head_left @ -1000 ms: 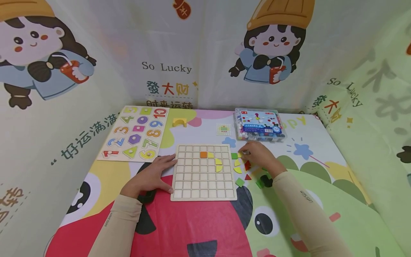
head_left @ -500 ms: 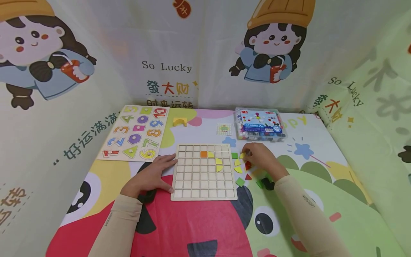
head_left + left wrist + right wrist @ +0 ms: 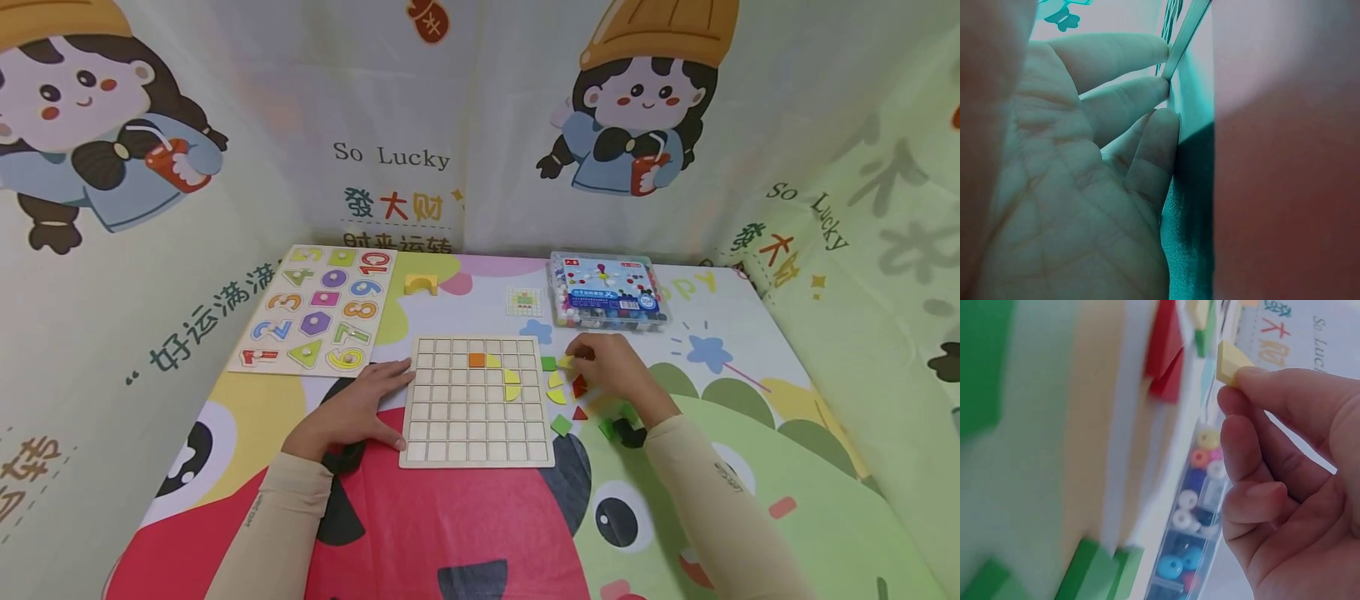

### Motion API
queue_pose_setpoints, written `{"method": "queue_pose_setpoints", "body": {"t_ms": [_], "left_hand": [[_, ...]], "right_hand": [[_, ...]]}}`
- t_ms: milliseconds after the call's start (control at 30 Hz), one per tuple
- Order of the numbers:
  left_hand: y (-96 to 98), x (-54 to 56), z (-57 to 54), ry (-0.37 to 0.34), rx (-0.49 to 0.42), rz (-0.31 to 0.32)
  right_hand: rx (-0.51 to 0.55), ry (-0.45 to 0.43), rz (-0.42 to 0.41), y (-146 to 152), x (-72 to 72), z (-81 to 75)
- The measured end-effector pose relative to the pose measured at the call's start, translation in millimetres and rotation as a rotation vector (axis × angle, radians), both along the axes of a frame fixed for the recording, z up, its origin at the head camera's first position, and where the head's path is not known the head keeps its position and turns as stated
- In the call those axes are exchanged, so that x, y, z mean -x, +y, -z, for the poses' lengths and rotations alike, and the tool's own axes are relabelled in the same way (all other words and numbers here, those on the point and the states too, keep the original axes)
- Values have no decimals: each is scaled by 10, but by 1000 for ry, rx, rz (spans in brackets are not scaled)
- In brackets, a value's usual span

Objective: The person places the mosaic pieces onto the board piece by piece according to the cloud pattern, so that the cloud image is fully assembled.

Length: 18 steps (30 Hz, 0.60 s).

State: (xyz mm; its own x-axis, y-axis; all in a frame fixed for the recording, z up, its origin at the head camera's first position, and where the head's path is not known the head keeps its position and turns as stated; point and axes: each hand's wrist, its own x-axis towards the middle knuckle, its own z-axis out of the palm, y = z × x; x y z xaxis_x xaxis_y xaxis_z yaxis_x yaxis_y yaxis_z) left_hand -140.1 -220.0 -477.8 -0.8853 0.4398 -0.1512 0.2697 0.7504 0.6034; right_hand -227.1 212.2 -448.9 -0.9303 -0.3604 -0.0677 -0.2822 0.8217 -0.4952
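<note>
A square wooden grid board (image 3: 457, 425) lies on the table, bearing an orange square (image 3: 476, 360) and three yellow quarter-round pieces (image 3: 512, 392) in its upper right part. My left hand (image 3: 352, 410) rests against the board's left edge, fingers and thumb spread; in the left wrist view its fingertips (image 3: 1163, 125) meet that edge. To the right of the board, my right hand (image 3: 613, 371) pinches a yellow block (image 3: 1229, 362) between thumb and index finger, its other fingers curled. Near it lie yellow quarter-rounds (image 3: 556, 397), red triangles (image 3: 580, 413) and a green square (image 3: 549, 363).
Behind stand a clear bead box (image 3: 607, 292), a small pattern card (image 3: 523, 302) and a yellow arch block (image 3: 421, 285). A number puzzle board (image 3: 315, 312) lies back left. More green blocks (image 3: 606, 429) sit under my right forearm. A printed curtain surrounds the table.
My right hand has shifted slightly right, away from the board, with the yellow block at its fingertips. My left hand and the pieces on the board stay where they were.
</note>
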Motion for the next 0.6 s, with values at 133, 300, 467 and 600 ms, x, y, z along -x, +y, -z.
{"method": "queue_pose_setpoints", "body": {"t_ms": [133, 300, 467, 600], "left_hand": [[-8, 4, 12, -3, 0, -3], [-8, 14, 13, -6, -2, -2], [-9, 14, 4, -6, -7, -1], [-13, 16, -2, -9, -9, 4]], "right_hand": [[74, -5, -16, -83, -2, -35], [139, -8, -56, -232, 12, -81], [146, -8, -116, -464, 49, -131], [148, -25, -163, -698, 97, -146]]}}
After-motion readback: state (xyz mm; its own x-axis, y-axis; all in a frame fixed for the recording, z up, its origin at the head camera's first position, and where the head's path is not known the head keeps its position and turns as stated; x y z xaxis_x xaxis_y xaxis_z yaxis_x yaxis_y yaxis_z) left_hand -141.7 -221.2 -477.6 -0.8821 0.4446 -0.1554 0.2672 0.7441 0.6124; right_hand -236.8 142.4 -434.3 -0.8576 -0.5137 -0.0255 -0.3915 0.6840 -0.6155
